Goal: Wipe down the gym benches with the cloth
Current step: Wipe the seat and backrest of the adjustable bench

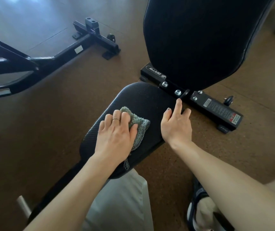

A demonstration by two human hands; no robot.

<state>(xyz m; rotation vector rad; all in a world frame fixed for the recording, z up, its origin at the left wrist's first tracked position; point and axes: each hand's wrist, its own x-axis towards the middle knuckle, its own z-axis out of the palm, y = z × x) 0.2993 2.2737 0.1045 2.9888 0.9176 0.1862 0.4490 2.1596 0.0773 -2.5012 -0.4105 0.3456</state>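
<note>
1. While the left hand (116,130) presses on the cloth (137,126), its fingers curl over the cloth's far edge, gripping it against the seat pad (143,100); a ring shows on one finger.
2. Cloth: grey-green, folded, mesh-textured at the near edge. Long axis runs roughly 1 o'clock to 7 o'clock; the fluffy end points toward 12–1 o'clock, and a mesh tail trails under the wrist toward 7.
3. Seat pad: black, textured, long axis 1 to 7 o'clock, wide rounded end pointing at the backrest (200,39). Cloth lies near the pad's middle, slightly toward its left side.
4. Right hand (176,124) grips the pad's right edge at about 3 o'clock from the cloth, thumb on top, index finger extended toward the frame bracket (185,95). Hands apart.
5. Backrest: black, raised, at 12–1 o'clock.
6. Base crossbar (216,107) with bolts and warning label lies under the hinge on the brown floor (50,114).
7. A second black frame (58,52) sits at 10 o'clock, well apart.
</note>
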